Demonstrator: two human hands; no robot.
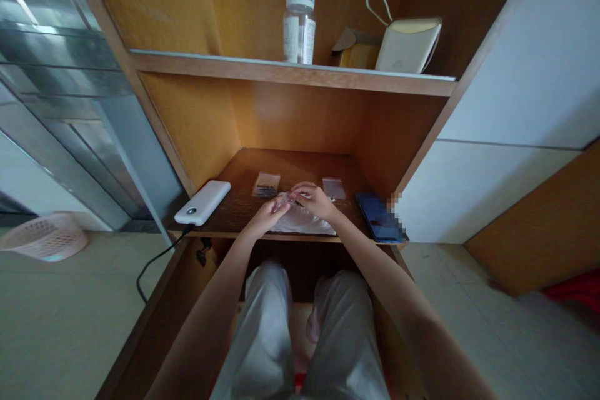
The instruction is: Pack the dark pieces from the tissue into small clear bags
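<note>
My left hand and my right hand meet over a white cloth or tissue near the front edge of the wooden shelf. Both are closed, fingertips pinched together around something small and shiny that I cannot make out. Behind my left hand lies a small clear bag with dark thin pieces in it. Just beyond my right hand is another small clear zip bag, lying flat. Tiny pale bits show beside my right wrist.
A white power bank with a black cable lies at the left. To the right, a dark phone rests by the edge. The upper shelf carries a clear bottle, a cardboard box and a white strapped device.
</note>
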